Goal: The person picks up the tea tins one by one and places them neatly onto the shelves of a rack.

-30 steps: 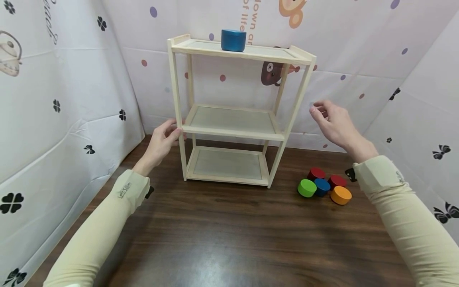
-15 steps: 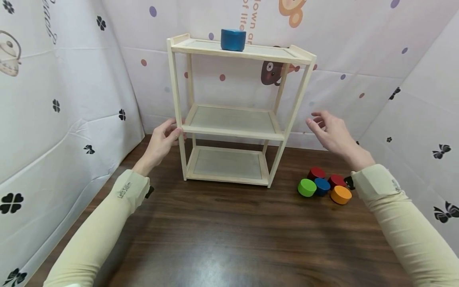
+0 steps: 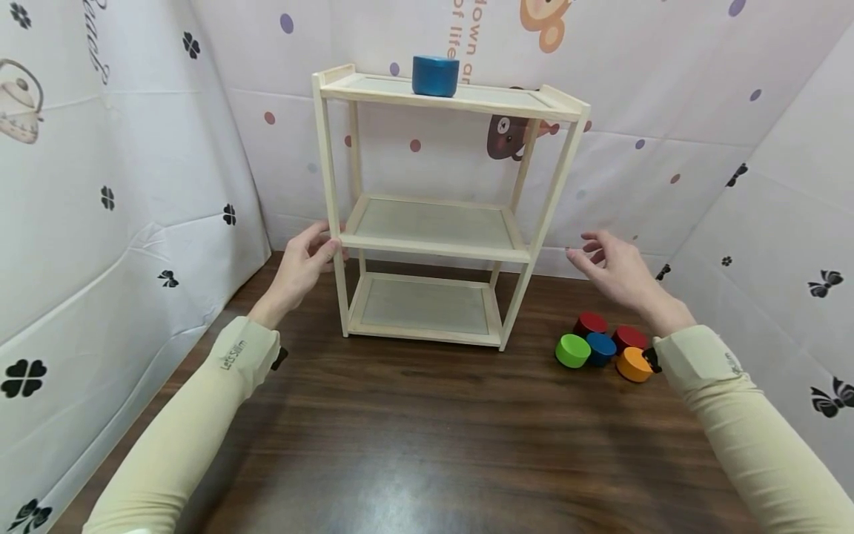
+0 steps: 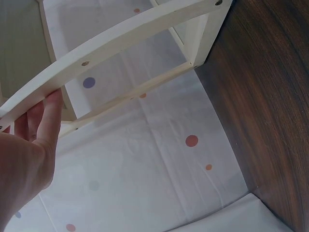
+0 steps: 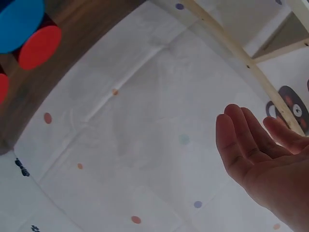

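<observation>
A pale wooden three-tier shelf [image 3: 434, 252] stands upright on the dark table. My left hand [image 3: 300, 263] holds its front left post at the middle tier, with the thumb in front and the other fingers reaching behind. In the left wrist view the fingertips of my left hand [image 4: 29, 145] meet the post. A blue block [image 3: 435, 76] with a rounded side rests on the top tier. To the right of the shelf my right hand [image 3: 617, 271] hovers with loosely bent fingers and holds nothing. Below it lie a green cylinder [image 3: 573, 351], a blue cylinder [image 3: 601, 348], an orange cylinder [image 3: 633, 365] and two red cylinders [image 3: 629, 338].
Dark wood-grain table [image 3: 400, 423] spreads in front of the shelf. White printed cloth [image 3: 667, 111] hangs behind and on both sides, close to the shelf's back.
My right hand has come down and slightly left, from higher beside the shelf toward the cylinders. The left hand, shelf and blocks have stayed in place.
</observation>
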### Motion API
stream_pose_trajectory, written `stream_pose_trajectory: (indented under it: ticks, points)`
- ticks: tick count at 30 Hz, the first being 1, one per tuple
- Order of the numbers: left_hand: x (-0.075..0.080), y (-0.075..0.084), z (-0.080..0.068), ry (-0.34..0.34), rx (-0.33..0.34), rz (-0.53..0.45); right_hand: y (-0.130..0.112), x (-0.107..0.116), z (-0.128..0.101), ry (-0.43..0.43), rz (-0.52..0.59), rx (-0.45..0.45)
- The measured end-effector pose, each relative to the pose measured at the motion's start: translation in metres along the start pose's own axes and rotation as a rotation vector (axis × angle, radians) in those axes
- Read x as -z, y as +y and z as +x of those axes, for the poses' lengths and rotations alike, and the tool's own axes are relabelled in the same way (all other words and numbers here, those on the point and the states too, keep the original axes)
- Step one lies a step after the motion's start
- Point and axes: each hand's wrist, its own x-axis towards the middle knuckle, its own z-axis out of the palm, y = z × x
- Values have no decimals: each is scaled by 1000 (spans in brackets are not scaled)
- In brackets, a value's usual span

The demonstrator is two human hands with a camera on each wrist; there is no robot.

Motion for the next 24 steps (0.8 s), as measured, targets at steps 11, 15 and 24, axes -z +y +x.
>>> stream_pose_trajectory:
  ticks: [11, 15, 24]
  points:
    - [0, 1, -2, -4, 0, -12, 24, -24, -5, -129, -33, -37]
    - [0, 1, -2, -12, -9, -12, 33, -31, -8, -208, -55, -31]
    - [0, 2, -2, -12, -9, -22, 46, -48, -15, -368, -102, 3]
